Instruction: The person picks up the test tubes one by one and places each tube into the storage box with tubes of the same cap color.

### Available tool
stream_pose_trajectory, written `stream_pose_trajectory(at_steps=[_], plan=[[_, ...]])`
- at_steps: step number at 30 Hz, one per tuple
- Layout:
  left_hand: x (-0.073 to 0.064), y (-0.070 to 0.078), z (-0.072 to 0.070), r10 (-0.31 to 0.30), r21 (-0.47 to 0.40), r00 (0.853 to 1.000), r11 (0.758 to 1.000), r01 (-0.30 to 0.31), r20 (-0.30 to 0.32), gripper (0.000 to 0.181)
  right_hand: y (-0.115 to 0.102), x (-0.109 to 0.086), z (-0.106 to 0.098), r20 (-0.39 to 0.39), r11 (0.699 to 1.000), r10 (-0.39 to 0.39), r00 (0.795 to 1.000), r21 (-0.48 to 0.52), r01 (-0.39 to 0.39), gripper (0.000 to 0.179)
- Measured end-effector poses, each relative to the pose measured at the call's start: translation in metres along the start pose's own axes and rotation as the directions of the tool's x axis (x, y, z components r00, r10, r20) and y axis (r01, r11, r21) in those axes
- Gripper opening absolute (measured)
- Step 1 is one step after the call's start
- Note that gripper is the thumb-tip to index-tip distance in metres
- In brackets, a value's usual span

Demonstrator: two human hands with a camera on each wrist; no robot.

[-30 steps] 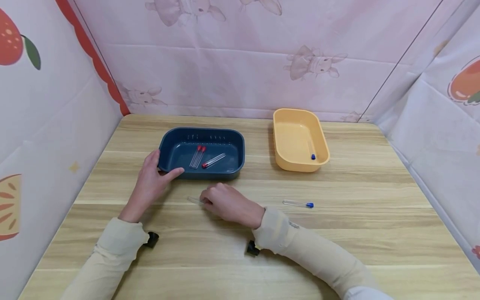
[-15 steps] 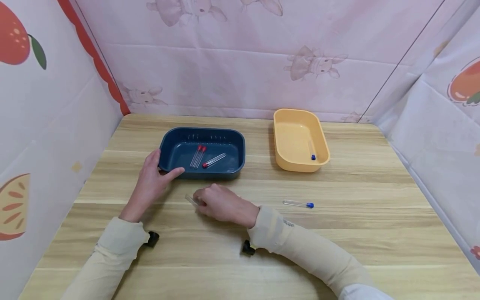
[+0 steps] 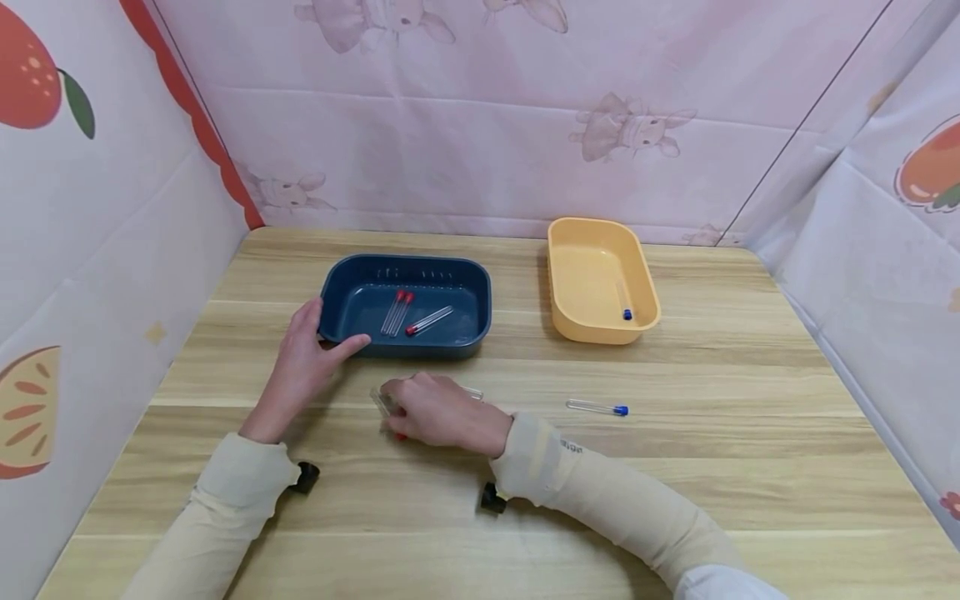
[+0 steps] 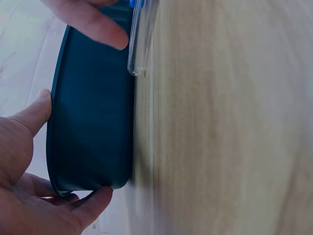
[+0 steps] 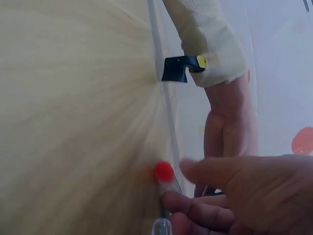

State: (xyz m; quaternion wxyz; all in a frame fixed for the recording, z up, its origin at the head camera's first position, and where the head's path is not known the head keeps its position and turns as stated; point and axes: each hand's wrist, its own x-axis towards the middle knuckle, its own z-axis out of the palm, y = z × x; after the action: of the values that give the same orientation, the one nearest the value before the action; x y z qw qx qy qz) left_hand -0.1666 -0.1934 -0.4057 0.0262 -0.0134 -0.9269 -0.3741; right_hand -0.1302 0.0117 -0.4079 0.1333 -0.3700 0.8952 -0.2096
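My left hand (image 3: 303, 362) grips the near left corner of a dark blue tray (image 3: 420, 352), thumb along the front wall. Inside the tray lie several red-capped test tubes (image 3: 430, 320). Just in front of it, my right hand (image 3: 442, 410) holds a clear test tube (image 3: 378, 403) low over the table; its red cap (image 5: 164, 171) shows beside the thumb in the right wrist view. Another clear tube (image 3: 474, 392) pokes out behind this hand, the rest of it hidden. A blue-capped test tube (image 4: 142, 39) appears near the right hand's finger in the left wrist view.
On the table's right half lies a blue-capped test tube (image 3: 596, 407). Behind it stands a yellow tray (image 3: 600, 335) with one blue-capped tube (image 3: 627, 313) inside. Printed cloth walls (image 3: 450, 158) border the back and both sides.
My right hand has shifted slightly left, and the test tube at its fingers has turned so the red cap shows toward me. Another tube has come into sight behind the hand. The left hand stays put.
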Motion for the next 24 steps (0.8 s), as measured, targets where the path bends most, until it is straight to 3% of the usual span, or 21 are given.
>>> stream_pose_trajectory(at_steps=[7,11,24], plan=[[0.001,0.001,0.001,-0.015,-0.016,1.000,1.000,0.014,-0.005,0.102,0.008,0.002,-0.006,0.087,0.997,-0.072,0.994,-0.031,0.075,0.080],[0.001,0.000,0.000,-0.003,-0.016,1.000,1.000,0.003,-0.011,0.099,0.011,0.004,-0.009,0.134,0.989,-0.118,0.984,-0.074,0.128,0.094],[0.000,0.000,0.000,0.003,-0.026,1.000,1.000,-0.003,-0.004,0.100,0.013,0.014,-0.010,0.198,0.983,-0.120,0.973,-0.110,0.144,0.096]])
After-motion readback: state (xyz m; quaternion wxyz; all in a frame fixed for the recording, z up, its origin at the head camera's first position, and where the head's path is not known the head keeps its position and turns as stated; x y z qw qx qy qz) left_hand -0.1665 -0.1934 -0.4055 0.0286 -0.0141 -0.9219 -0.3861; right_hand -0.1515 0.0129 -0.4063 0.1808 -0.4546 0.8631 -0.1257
